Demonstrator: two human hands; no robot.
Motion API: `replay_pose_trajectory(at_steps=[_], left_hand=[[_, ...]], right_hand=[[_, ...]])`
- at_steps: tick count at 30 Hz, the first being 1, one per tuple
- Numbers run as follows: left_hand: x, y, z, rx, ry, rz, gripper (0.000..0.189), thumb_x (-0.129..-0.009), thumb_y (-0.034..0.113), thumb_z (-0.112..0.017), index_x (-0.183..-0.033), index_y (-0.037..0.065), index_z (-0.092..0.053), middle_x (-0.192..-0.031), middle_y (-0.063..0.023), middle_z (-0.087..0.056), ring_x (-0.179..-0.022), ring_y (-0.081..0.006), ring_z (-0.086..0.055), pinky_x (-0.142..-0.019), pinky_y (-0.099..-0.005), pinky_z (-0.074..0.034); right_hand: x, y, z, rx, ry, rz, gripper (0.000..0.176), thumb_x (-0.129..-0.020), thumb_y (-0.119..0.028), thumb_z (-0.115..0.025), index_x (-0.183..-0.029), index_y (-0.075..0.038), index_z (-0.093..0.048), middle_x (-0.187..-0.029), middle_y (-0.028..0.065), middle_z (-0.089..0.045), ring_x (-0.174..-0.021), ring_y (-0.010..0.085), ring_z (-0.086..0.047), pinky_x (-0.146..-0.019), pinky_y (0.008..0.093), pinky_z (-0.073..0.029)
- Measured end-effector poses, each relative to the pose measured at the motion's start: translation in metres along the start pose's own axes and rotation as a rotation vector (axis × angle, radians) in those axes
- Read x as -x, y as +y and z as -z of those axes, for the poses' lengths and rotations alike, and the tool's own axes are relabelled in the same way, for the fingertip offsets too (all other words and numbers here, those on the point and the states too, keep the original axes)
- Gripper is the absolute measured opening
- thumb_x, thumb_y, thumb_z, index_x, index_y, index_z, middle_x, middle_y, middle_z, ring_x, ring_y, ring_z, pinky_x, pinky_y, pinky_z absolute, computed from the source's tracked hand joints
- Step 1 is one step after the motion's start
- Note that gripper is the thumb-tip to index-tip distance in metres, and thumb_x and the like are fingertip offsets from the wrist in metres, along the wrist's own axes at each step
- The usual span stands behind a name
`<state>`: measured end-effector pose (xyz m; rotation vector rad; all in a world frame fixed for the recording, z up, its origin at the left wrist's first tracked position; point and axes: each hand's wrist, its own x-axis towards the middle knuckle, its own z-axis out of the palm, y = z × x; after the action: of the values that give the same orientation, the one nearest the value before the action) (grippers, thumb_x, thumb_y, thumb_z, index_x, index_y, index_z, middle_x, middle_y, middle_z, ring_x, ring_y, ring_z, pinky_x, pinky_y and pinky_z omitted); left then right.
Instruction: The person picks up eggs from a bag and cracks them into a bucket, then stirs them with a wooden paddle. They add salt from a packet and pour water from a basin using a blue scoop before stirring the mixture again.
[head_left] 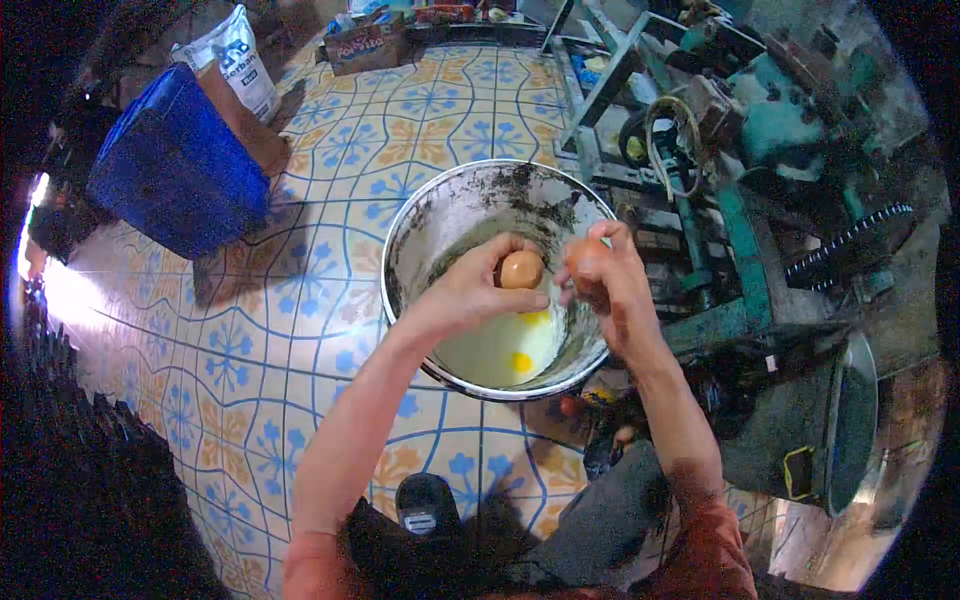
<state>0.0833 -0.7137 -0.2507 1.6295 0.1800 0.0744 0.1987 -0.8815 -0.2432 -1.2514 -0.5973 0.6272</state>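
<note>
Over a round bucket (455, 195) with a stained inner wall, my left hand (480, 290) is closed around a brown egg (521, 270). Beside it, my right hand (618, 285) grips another reddish-brown egg (590, 257), its fingers slightly blurred. The two eggs are apart. Inside the bucket lies a pale liquid (480, 355) with a yellow yolk (521, 362) in it. A second yolk (537, 316) shows just below my left thumb. My hands hide part of the bucket's inside.
The bucket stands on a patterned tile floor (430, 100). A blue container (180, 160) and a white printed sack (235, 70) are at the left. Green metal machinery (740, 250) with a coil spring (850, 245) crowds the right. A cardboard box (368, 45) sits at the back.
</note>
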Motion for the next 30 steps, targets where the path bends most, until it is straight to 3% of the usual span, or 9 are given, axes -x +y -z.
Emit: replay_pose_trajectory(at_steps=[2,3,6,11,18,25,30], left_hand=[[0.003,0.006,0.001,0.114,-0.032,0.062,0.057,-0.078,0.020,-0.079,-0.125,0.003,-0.052,-0.111,-0.0039,-0.060,-0.099,-0.0117,-0.056,-0.088,-0.0273,-0.046],[0.003,0.005,0.003,0.110,-0.049,0.056,0.057,-0.078,0.020,-0.078,-0.126,0.003,-0.052,-0.112,-0.0036,-0.060,-0.099,-0.0110,-0.056,-0.088,-0.0268,-0.046],[0.000,-0.002,0.008,0.106,-0.092,0.032,0.059,-0.080,0.020,-0.076,-0.130,0.002,-0.050,-0.114,-0.0031,-0.060,-0.102,-0.0096,-0.055,-0.089,-0.0256,-0.045],[0.000,-0.004,0.011,0.111,-0.180,-0.018,0.063,-0.083,0.026,-0.075,-0.135,0.002,-0.047,-0.119,-0.0029,-0.059,-0.106,-0.0096,-0.054,-0.091,-0.0242,-0.044],[0.001,-0.003,0.020,0.078,-0.262,0.084,0.060,-0.089,0.029,-0.069,-0.138,0.003,-0.047,-0.118,-0.0015,-0.061,-0.103,-0.0085,-0.055,-0.089,-0.0246,-0.045],[-0.001,0.002,0.015,-0.039,-0.179,0.030,0.049,-0.086,0.016,-0.064,-0.132,0.003,-0.054,-0.104,0.0012,-0.063,-0.093,-0.0065,-0.057,-0.083,-0.0241,-0.046],[-0.011,-0.009,0.015,-0.113,-0.142,-0.017,0.049,-0.081,0.016,-0.062,-0.129,0.004,-0.057,-0.102,0.0019,-0.063,-0.092,-0.0064,-0.055,-0.081,-0.0237,-0.045]], right_hand=[[-0.007,0.002,0.002,-0.040,-0.030,-0.152,0.033,-0.085,-0.014,-0.066,-0.111,-0.008,-0.046,-0.077,0.0035,-0.058,-0.063,0.0117,-0.060,-0.049,0.0236,-0.049],[-0.011,0.004,0.000,0.045,-0.056,-0.159,0.033,-0.084,-0.020,-0.070,-0.109,-0.009,-0.052,-0.068,-0.0005,-0.057,-0.055,0.0088,-0.057,-0.041,0.0215,-0.043],[-0.009,-0.005,-0.008,0.446,-0.154,-0.154,0.035,-0.082,-0.026,-0.074,-0.107,-0.007,-0.059,-0.073,0.0008,-0.061,-0.058,0.0081,-0.059,-0.042,0.0216,-0.044],[-0.014,-0.004,-0.006,0.418,-0.217,-0.245,0.044,-0.079,-0.030,-0.075,-0.111,-0.004,-0.063,-0.082,0.0043,-0.067,-0.064,0.0097,-0.064,-0.045,0.0222,-0.048],[-0.014,-0.004,-0.004,0.392,-0.229,-0.302,0.045,-0.075,-0.030,-0.078,-0.109,-0.003,-0.063,-0.083,0.0044,-0.068,-0.063,0.0108,-0.065,-0.049,0.0245,-0.051],[-0.026,0.036,0.004,0.644,-0.163,0.116,0.034,-0.069,-0.025,-0.077,-0.095,-0.004,-0.067,-0.083,0.0084,-0.069,-0.077,0.0166,-0.065,-0.072,0.0306,-0.052],[-0.031,0.032,0.002,0.705,-0.148,0.091,0.037,-0.067,-0.027,-0.077,-0.095,-0.005,-0.066,-0.083,0.0104,-0.068,-0.077,0.0170,-0.064,-0.074,0.0322,-0.052]])
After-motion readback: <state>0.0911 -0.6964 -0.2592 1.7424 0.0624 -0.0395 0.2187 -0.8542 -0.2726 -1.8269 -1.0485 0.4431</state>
